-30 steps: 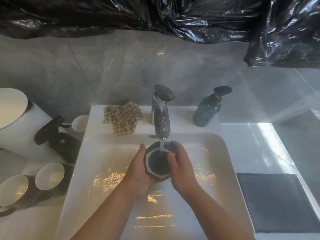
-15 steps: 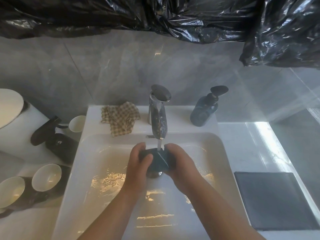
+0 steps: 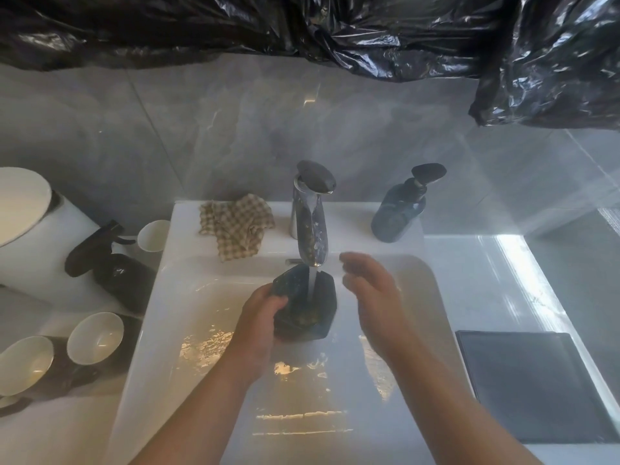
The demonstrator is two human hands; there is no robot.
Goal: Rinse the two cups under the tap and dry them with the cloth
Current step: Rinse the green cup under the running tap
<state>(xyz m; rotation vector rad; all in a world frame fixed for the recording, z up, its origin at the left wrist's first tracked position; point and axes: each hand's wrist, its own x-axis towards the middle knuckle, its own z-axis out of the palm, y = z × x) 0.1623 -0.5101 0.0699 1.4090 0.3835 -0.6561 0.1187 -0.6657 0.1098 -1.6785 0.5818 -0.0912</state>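
White sink (image 3: 188, 330), set in a white table (image 3: 469, 280); grey marbled wall (image 3: 235, 129) behind, black plastic sheeting (image 3: 302, 25) above. Chrome tap (image 3: 310, 226) running. Checked cloth (image 3: 236, 226) on the sink ledge, left of the tap. Dark faceted cup (image 3: 307, 307): under the stream, over the basin, tipped on its side, long axis roughly toward the wall. Left hand (image 3: 260, 322): grip closed round the cup's left side. Right hand (image 3: 375, 297): fingers spread, just beside the cup, apart from it.
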